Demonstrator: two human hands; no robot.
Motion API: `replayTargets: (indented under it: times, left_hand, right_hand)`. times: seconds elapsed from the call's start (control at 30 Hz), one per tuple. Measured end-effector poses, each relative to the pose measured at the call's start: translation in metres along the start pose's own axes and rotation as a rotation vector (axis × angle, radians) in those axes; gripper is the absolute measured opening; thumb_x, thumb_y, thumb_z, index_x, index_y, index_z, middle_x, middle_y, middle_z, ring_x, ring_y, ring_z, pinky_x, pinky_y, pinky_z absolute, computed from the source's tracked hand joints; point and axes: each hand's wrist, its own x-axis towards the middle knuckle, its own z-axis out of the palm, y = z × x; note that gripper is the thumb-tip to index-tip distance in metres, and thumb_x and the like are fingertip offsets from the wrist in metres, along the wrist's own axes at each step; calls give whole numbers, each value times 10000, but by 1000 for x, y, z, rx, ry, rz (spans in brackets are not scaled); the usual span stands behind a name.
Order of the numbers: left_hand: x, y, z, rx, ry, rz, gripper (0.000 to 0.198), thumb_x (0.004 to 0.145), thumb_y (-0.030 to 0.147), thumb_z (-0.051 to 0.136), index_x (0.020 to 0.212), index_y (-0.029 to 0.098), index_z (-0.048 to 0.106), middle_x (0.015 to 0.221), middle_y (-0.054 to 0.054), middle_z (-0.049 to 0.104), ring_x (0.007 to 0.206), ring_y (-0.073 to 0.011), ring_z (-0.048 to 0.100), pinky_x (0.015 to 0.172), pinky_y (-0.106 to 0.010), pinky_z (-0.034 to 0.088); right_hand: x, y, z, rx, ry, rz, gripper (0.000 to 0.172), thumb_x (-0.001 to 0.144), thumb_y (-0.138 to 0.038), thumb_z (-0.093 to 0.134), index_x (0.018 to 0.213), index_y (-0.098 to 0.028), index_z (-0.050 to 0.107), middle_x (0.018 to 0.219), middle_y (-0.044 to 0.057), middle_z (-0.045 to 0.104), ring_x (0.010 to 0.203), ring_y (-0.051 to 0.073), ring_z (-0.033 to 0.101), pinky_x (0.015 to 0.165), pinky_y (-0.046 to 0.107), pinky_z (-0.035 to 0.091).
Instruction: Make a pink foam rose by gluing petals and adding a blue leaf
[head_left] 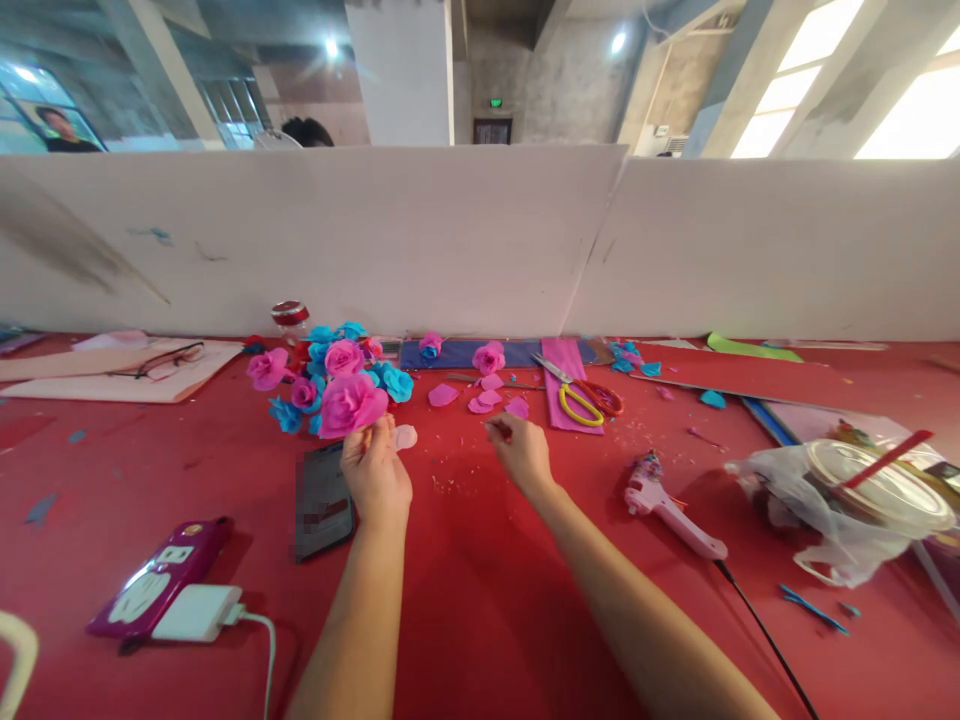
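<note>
My left hand (379, 475) is closed on a large pink paper flower (352, 405), its fingertips at the bloom's lower edge. Behind that bloom stands a bunch of pink and blue paper flowers (394, 382). A pale round piece (405, 437) shows beside my left fingers. My right hand (521, 455) is held in a pinch above the red table; whatever it may hold is too small to make out. Several loose pink petals (443, 396) lie between and beyond my hands. Past my right hand, yellow-and-red-handled scissors (581, 402) rest on a strip of pink paper (564, 355).
A pink glue gun (671, 510) lies to the right, its black cord running toward me. Further right sits a lidded container in a plastic bag (847, 500). On the left are a phone (324, 505), a purple case (165, 575) and a white charger (196, 612). A white partition (375, 240) borders the back.
</note>
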Motion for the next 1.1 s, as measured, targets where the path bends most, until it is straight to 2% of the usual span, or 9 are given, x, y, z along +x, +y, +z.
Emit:
replayTargets:
  times: [0.1,0.23,0.4,0.57,0.67,0.73,0.87,0.97,1.1]
  left_hand:
    - [9,2,-6,-82,67,-15,228,584,207,774,699,169,580,700,49,575,672,-51,543,706,-205,430]
    - [9,-1,-9,-77,95,-53,233,592,232,774,718,176,586,732,43,584,688,-52,554,700,-209,432]
    - [6,-3,-7,-5,105,-80,228,595,257,767,713,172,592,740,19,607,706,-77,573,698,-230,444]
    - [-2,-10,-5,56,20,-187,221,604,281,761,744,174,627,764,-6,642,708,-93,588,686,-240,450]
    - [-12,-14,-1,70,-18,-269,255,550,270,789,731,165,644,758,-11,662,714,-104,605,698,-246,455]
    - [-20,-15,3,62,-63,-339,273,525,256,802,737,162,658,750,-6,669,680,-89,597,659,-223,444]
    - [-37,-17,9,91,-232,-479,280,540,244,801,776,158,678,707,5,656,560,-51,536,551,-184,395]
    - [-49,-23,12,152,-298,-521,271,551,240,794,776,148,676,715,-6,650,609,-66,559,586,-187,417]
    - [-59,-30,13,164,-354,-539,263,547,264,794,722,168,624,715,23,615,659,-82,579,691,-235,472]
  right_hand:
    - [36,-9,22,-96,-85,-100,227,762,-148,528,862,-217,720,895,65,724,851,211,632,750,304,446]
    - [71,-22,56,-119,-164,-224,275,682,-93,594,904,-197,718,1059,101,688,1094,262,529,944,373,355]
    - [88,-22,70,-46,-162,-216,138,757,-162,578,753,-204,710,990,94,703,1089,260,520,969,402,320]
    - [80,-30,47,177,-5,-88,279,862,-316,444,931,-159,663,904,90,706,836,196,621,759,321,451]
    - [52,-39,19,343,-5,-43,332,859,-403,432,902,-147,639,719,45,688,624,148,617,564,251,450]
    - [26,-41,-2,595,-31,32,297,797,-430,538,817,-150,638,645,26,655,555,127,588,498,226,413]
    - [-18,-29,-37,976,-2,233,246,646,-377,716,731,-160,638,612,-6,611,526,95,532,503,216,383]
    - [-31,-11,-50,985,17,273,246,649,-378,710,755,-164,650,626,-13,602,535,92,507,523,224,377]
    - [-31,6,-53,876,-13,176,196,711,-366,632,730,-171,631,598,-31,560,539,95,467,536,229,362]
